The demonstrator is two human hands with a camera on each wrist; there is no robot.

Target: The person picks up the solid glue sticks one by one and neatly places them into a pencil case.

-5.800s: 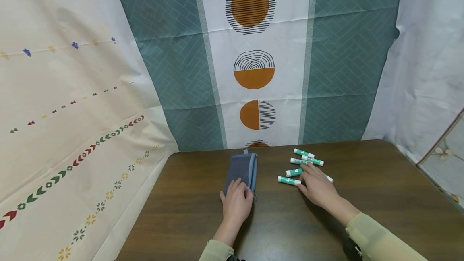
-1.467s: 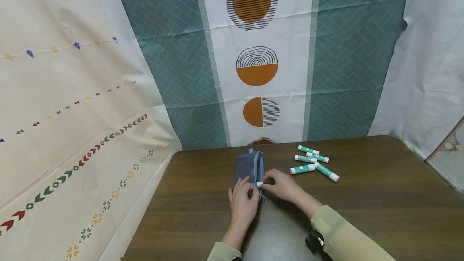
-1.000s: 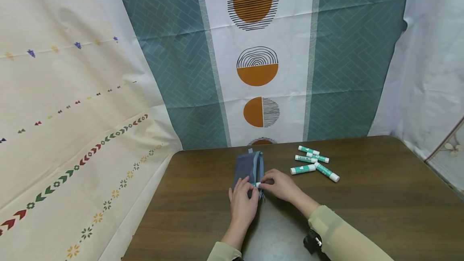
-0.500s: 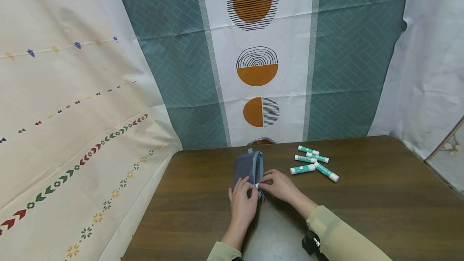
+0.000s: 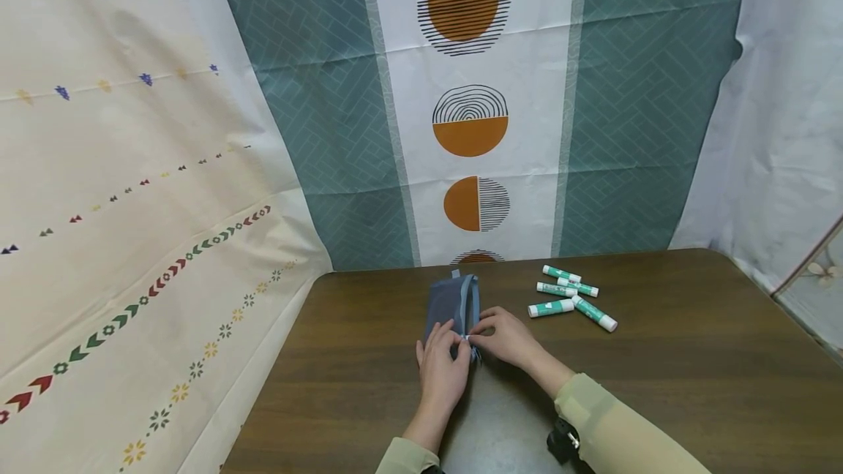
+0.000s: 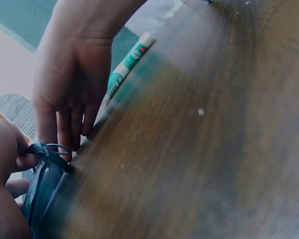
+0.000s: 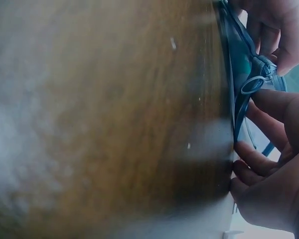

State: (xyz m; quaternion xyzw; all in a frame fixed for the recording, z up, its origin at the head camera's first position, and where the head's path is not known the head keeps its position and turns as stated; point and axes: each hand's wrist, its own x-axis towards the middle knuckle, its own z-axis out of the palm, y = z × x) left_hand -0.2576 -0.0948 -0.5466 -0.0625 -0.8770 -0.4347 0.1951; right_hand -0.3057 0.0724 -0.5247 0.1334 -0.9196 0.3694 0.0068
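A blue-grey zip pouch [image 5: 451,300] lies on the table with its zipper side open. My left hand [image 5: 440,375] rests on its near end and pinches the edge of the opening; in the left wrist view this hand [image 6: 5,174] shows beside the pouch [image 6: 44,181]. My right hand [image 5: 510,340] reaches in from the right, thumb and fingertips together on the white end of a glue stick [image 5: 467,337], whose body is hidden inside the pouch. In the right wrist view the zipper's pull loop [image 7: 252,84] hangs beside the right fingertips [image 7: 256,97].
Several green-and-white glue sticks [image 5: 550,307] lie loosely grouped at the back right of the brown table [image 5: 369,379]. Patterned cloth [image 5: 309,93] hangs behind the table's far edge, and a cream cloth [image 5: 197,240] hangs along its left side.
From the group, my right hand has brought a glue stick over to the pouch. Its white end has slid left into the opening, leaving a small tip showing. My left hand stays on the pouch.
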